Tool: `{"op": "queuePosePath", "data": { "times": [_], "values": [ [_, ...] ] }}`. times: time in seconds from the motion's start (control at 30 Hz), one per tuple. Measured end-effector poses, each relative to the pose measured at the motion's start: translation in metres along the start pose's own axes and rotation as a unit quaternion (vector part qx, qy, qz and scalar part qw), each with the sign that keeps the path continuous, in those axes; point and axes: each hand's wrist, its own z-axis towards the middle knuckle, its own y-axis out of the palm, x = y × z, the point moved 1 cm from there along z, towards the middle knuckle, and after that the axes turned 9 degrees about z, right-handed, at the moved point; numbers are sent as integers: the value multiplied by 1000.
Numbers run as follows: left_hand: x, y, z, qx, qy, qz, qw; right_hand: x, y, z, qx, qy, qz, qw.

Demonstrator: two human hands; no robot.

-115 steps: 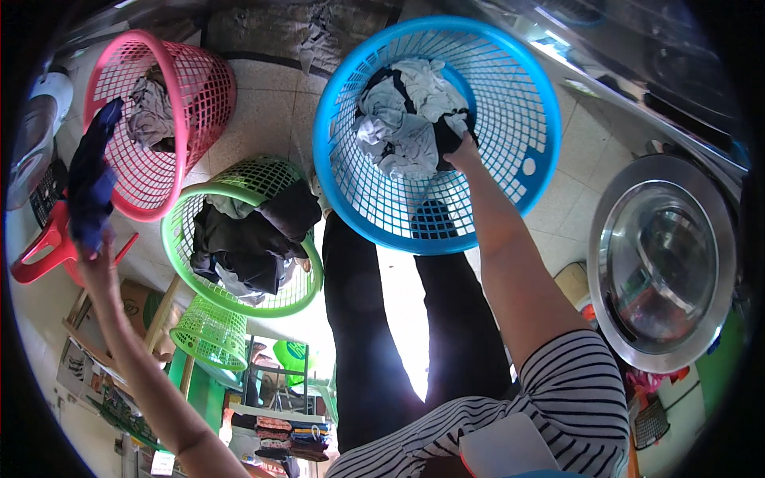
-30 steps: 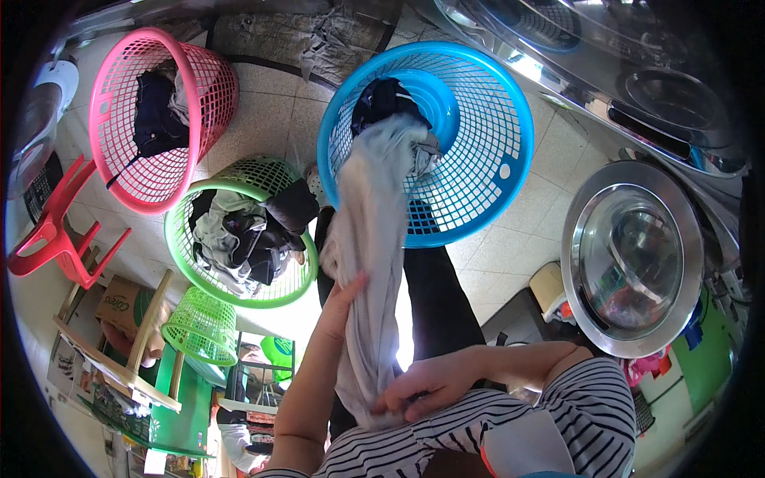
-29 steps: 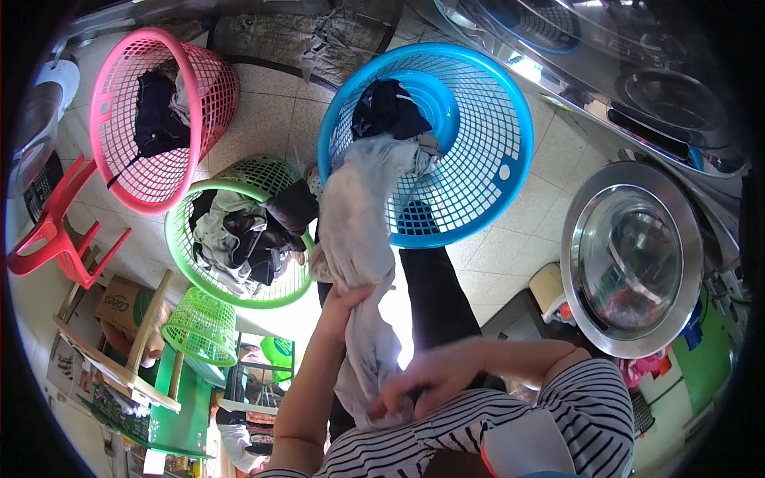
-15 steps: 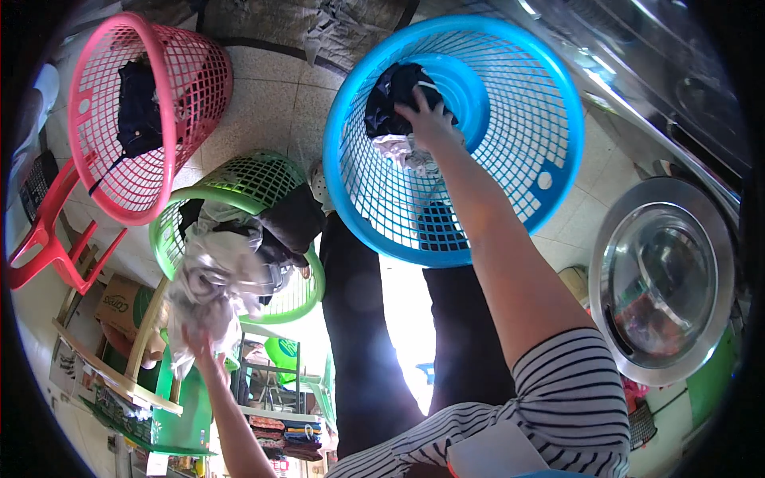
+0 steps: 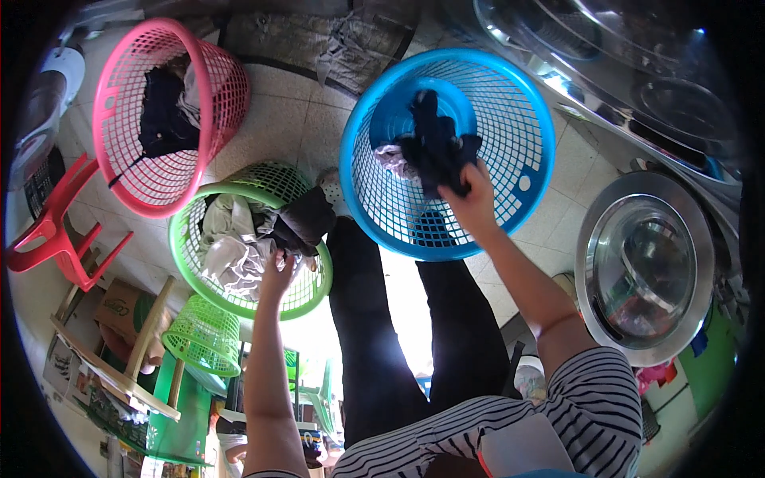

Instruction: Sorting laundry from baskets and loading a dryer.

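My right hand [image 5: 472, 199] grips a dark garment [image 5: 434, 143] bunched up inside the tall blue laundry basket [image 5: 546, 155]. Beside it, a pale patterned cloth [image 5: 394, 159] lies against the basket's inner wall. My left hand [image 5: 277, 271] reaches over the near rim of the green laundry basket [image 5: 179, 255], its fingers apart and touching the clothes there. White and pale grey clothes [image 5: 235, 259] fill the left of that basket. A dark garment [image 5: 307, 219] hangs over its right rim, just above my left hand.
A pink basket [image 5: 205, 135] holding dark clothes [image 5: 167, 119] stands far left, with a red plastic stool [image 5: 56, 231] nearer. A small green basket [image 5: 203, 334] sits by a wooden frame [image 5: 151, 327]. On the right is an open round washer door [image 5: 645, 267].
My left hand has moved right and away from me; the white cloth it lifted now lies in the green basket. My right hand has pulled the dark garment toward me.
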Motion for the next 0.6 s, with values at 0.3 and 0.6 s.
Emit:
{"op": "queuePosePath", "data": {
  "times": [0.3, 0.6],
  "values": [
    [165, 46, -164, -87, 278, -65, 955, -287, 77, 24, -84, -221, 422, 875],
    [146, 37, -200, -35, 204, 66, 976, -161, 132, 17, 12, -88, 289, 953]
  ]
}}
